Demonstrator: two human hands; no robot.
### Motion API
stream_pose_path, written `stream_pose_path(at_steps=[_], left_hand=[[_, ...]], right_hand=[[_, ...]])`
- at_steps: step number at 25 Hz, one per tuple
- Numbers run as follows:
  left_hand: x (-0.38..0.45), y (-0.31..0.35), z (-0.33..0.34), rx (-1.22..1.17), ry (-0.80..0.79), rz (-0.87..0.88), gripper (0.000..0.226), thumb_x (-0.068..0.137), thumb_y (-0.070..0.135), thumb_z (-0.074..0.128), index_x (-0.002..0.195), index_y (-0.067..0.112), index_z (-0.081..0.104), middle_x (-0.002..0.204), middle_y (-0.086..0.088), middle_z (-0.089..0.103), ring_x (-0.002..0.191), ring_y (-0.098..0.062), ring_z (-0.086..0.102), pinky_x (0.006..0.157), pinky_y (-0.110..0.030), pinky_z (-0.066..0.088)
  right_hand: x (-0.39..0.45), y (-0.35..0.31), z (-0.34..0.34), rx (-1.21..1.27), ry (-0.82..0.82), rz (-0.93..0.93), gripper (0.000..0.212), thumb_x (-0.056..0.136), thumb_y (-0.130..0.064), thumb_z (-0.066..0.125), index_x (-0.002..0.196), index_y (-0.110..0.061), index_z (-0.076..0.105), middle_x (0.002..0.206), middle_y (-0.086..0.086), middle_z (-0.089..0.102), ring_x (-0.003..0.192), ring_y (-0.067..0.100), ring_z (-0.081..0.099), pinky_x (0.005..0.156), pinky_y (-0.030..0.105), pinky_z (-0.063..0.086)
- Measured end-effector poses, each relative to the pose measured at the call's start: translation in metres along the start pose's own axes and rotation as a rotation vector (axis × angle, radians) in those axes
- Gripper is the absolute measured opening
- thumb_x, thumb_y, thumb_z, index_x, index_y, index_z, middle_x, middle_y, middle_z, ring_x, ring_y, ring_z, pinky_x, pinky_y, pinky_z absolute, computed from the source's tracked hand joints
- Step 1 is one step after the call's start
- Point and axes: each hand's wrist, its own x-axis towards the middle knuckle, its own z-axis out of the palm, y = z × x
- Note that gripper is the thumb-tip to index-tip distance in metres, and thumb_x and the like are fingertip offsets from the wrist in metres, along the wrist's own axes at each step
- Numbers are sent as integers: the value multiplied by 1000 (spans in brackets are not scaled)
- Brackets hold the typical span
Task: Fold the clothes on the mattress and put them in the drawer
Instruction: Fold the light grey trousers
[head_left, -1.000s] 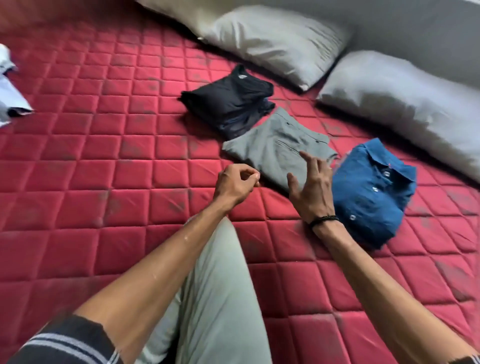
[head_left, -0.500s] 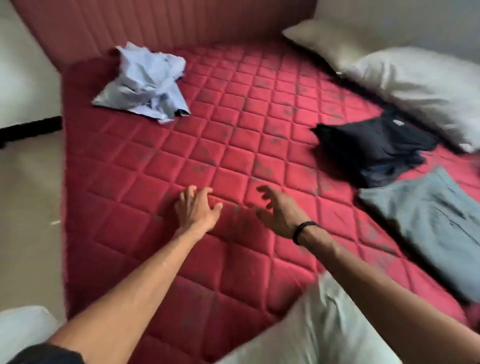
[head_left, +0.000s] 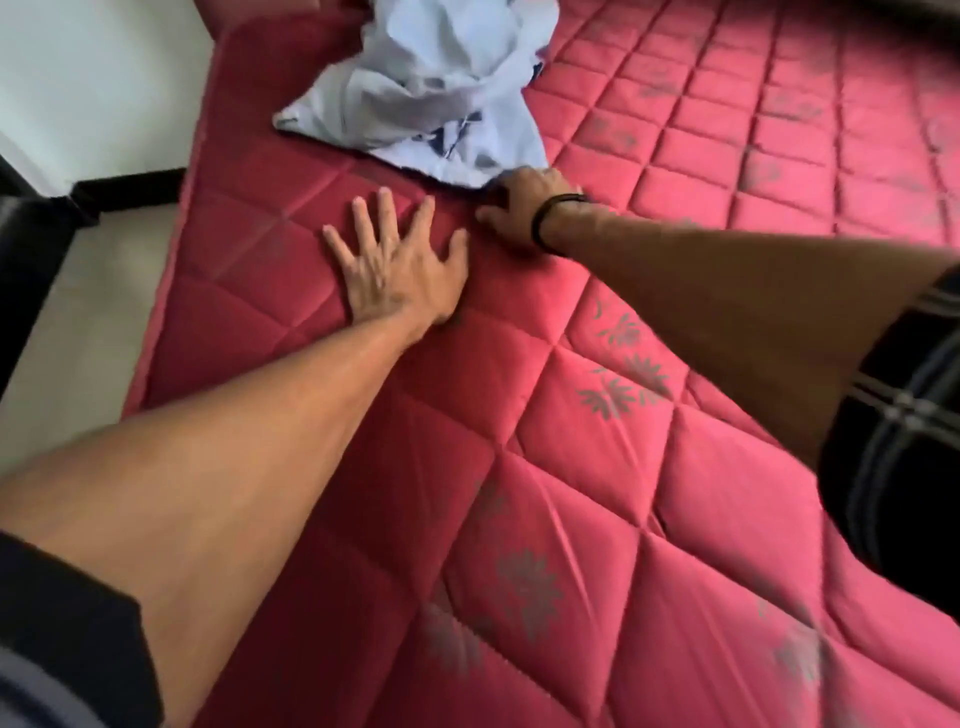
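Head view, looking down on red quilted mattress (head_left: 597, 441). Left hand (head_left: 397, 270) laid flat on the mattress, fingers spread wide, holding nothing. Right hand (head_left: 524, 205), black band (head_left: 553, 218) on the wrist, curled at the near edge of the crumpled pale blue shirt (head_left: 436, 88), fingers hidden beneath the hand, so actual hold on the cloth not clear. Shirt unfolded near the mattress's far left corner. Pale floor (head_left: 78, 322) left of the mattress.
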Motion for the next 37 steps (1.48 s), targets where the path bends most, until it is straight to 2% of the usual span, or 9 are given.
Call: stream_pose_path(at_steps=[3,6,12,17,21,24,27,33,37], left_hand=[[6,-4,4,-68,145,-9,65,99,56,37,158,29,32,162,-11,37,151,-31,30,123,-59,17],[-22,-15,-8,-290,298,91,60,99,36,46,155,16,39,149,-12,53,135,-31,51,111,-49,40],[-139,-31,-45,-456,257,135,21,98,20,59,109,14,75,113,-11,68,108,-35,63,98,-42,43],[-279,-41,-105,-442,139,186,15,87,-2,69,97,6,78,98,-13,75,90,-36,68,89,-39,49],[-398,-32,-166,-529,-122,136,35,70,-7,65,78,27,73,83,6,73,81,-18,70,84,-33,52],[-471,-8,-215,-661,-634,247,24,74,7,73,86,27,80,89,10,78,82,-2,71,86,-30,58],[-496,8,-243,-803,-1200,290,15,85,18,79,98,25,78,93,2,79,81,-7,74,82,-26,59],[-470,-69,-220,-426,-224,-29,31,84,25,80,113,28,71,94,6,76,89,-20,71,86,-39,56],[-464,-51,-215,-81,-206,472,76,71,41,87,139,36,53,139,1,52,129,-24,47,103,-43,45]], right_hand=[[-41,-4,9,263,261,90,35,81,-52,69,85,-18,75,93,6,76,92,30,70,74,31,47],[-149,-25,8,231,204,88,46,87,-51,62,65,-10,64,79,14,72,78,40,69,64,37,45],[-403,-15,-53,-93,-380,-43,53,87,-61,53,90,-11,71,89,17,72,91,43,69,68,37,47],[-530,58,-104,-383,-583,386,79,84,-81,41,130,-21,63,126,4,70,116,28,68,92,36,54],[-539,88,-141,-577,-422,458,62,84,-62,58,138,-31,53,140,5,53,129,32,53,104,45,47],[-533,0,-140,97,-179,-39,74,87,-50,75,149,-24,44,139,11,58,126,33,57,102,35,42],[-523,-75,-98,409,-341,-37,105,68,-77,72,154,-37,28,143,8,54,133,31,49,108,40,41],[-557,-96,-30,181,-111,-9,28,87,-18,63,114,-21,68,119,6,53,114,38,51,90,42,51],[-586,-60,-62,212,-267,-145,20,77,-9,62,92,-15,73,101,10,68,95,36,64,74,36,51]])
